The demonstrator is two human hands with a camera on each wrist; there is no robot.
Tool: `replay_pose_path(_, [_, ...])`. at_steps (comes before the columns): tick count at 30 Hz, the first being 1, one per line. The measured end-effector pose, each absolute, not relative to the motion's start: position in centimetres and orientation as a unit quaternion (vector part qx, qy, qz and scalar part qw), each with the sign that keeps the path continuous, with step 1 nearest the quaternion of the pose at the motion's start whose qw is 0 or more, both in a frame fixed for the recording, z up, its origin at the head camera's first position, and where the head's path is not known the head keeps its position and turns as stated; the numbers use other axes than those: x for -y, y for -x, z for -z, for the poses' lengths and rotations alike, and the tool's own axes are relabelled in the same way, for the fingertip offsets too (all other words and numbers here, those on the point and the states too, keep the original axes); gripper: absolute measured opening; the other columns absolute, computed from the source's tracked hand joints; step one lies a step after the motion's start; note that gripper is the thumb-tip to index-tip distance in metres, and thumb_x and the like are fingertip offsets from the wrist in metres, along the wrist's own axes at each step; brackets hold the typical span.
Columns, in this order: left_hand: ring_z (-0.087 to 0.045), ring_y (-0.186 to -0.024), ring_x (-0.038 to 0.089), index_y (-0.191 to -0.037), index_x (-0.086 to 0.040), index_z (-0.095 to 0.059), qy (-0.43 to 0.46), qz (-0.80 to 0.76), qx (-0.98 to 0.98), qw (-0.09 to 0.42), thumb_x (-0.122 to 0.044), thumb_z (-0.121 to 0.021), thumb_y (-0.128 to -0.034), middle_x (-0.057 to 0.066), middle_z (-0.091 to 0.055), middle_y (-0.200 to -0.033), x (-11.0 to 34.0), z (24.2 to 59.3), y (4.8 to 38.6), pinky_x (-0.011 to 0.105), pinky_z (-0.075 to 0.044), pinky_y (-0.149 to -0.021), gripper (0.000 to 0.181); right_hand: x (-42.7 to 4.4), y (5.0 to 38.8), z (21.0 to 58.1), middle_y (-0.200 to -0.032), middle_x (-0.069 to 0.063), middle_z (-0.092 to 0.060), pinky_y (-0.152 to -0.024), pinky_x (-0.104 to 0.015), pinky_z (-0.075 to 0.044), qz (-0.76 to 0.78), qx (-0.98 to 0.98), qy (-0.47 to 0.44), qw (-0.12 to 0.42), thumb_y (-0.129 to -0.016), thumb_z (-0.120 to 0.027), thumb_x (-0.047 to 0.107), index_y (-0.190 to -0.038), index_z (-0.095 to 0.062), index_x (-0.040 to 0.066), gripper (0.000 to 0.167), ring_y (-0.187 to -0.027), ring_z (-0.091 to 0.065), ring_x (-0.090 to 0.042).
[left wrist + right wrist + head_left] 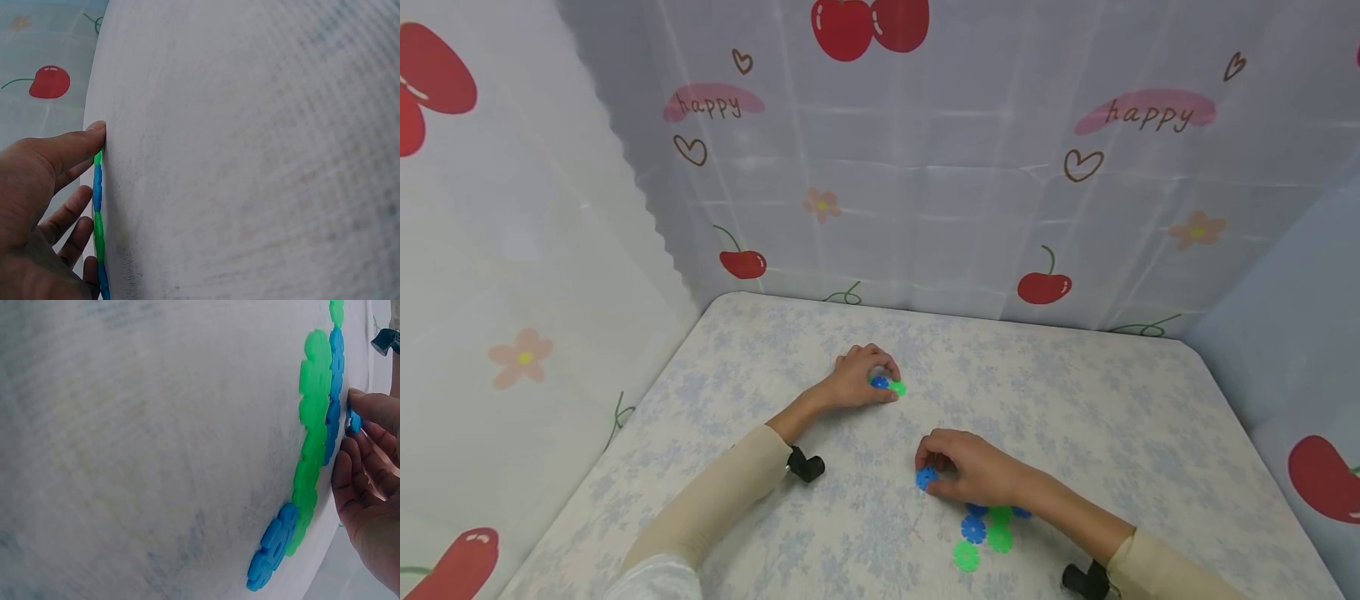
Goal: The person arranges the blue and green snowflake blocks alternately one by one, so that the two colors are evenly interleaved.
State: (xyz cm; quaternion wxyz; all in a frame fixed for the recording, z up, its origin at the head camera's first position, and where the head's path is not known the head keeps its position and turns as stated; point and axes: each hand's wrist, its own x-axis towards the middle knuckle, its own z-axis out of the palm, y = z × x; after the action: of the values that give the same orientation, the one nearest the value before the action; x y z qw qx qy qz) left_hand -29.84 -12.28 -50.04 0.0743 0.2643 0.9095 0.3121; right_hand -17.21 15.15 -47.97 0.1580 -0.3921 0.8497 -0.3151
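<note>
The blue disc [927, 478] is in the right hand [973, 468], pinched between thumb and fingers; thin, it could slip if caught only by its rim. Just below that grip, a dragging wrist could scatter the pile [1000, 537]. Beyond, the left hand [857, 381] curls round the row [880, 382]; uneven squeezing could skew it.

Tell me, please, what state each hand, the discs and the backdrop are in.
Left hand: curled round blue and green discs.
Blue and green discs: in a row; whether joined, unclear.
Right hand: pinching a blue disc.
Blue disc: held.
Discs near right forearm: lying close together, partly hidden.
Backdrop: hanging, creased.
</note>
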Motion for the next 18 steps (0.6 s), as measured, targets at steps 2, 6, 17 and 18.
replay_pose_path(2, [-0.047, -0.131, 0.032, -0.112, -0.029, -0.075, -0.264, -0.309, -0.91, 0.076, -0.038, -0.084, -0.0942, 0.002, -0.06, -0.139, 12.3, 50.0, 29.9, 0.062, -0.03, -0.11, 0.022, -15.2, 17.4, 48.0, -0.108, 0.006, -0.068, -0.087, -0.027, -0.055, 0.315, -0.851, 0.391, 0.155, -0.099, -0.081, 0.024, -0.115, -0.069, 0.023, 0.02, -0.096, -0.063, -0.007])
replay_pose_path(6, [-0.047, -0.131, 0.032, -0.112, -0.03, -0.075, -0.264, -0.306, -0.911, 0.077, -0.039, -0.084, -0.0944, 0.003, -0.06, -0.138, 12.3, 50.1, 29.9, 0.061, -0.031, -0.11, 0.022, -15.3, 17.9, 48.1, -0.108, 0.006, -0.068, -0.086, -0.028, -0.055, 0.317, -0.851, 0.391, 0.147, -0.099, -0.08, 0.022, -0.115, -0.069, 0.022, 0.019, -0.096, -0.064, -0.01])
replay_pose_path(17, [-0.047, -0.129, 0.031, -0.111, -0.03, -0.076, -0.263, -0.308, -0.911, 0.074, -0.038, -0.085, -0.0936, 0.002, -0.061, -0.138, 12.3, 50.2, 30.0, 0.06, -0.031, -0.108, 0.021, -15.1, 18.8, 48.5, -0.104, 0.003, -0.069, -0.083, -0.026, -0.056, 0.32, -0.86, 0.376, 0.131, -0.098, -0.081, 0.019, -0.112, -0.069, 0.021, 0.019, -0.093, -0.065, -0.01])
replay_pose_path(18, [-0.047, -0.129, 0.031, -0.111, -0.03, -0.076, -0.264, -0.309, -0.911, 0.073, -0.038, -0.085, -0.0937, 0.002, -0.061, -0.138, 12.3, 50.2, 30.0, 0.06, -0.032, -0.108, 0.021, -15.1, 18.8, 48.5, -0.104, 0.003, -0.069, -0.083, -0.026, -0.056, 0.318, -0.861, 0.375, 0.129, -0.098, -0.081, 0.018, -0.112, -0.07, 0.021, 0.018, -0.092, -0.065, -0.01])
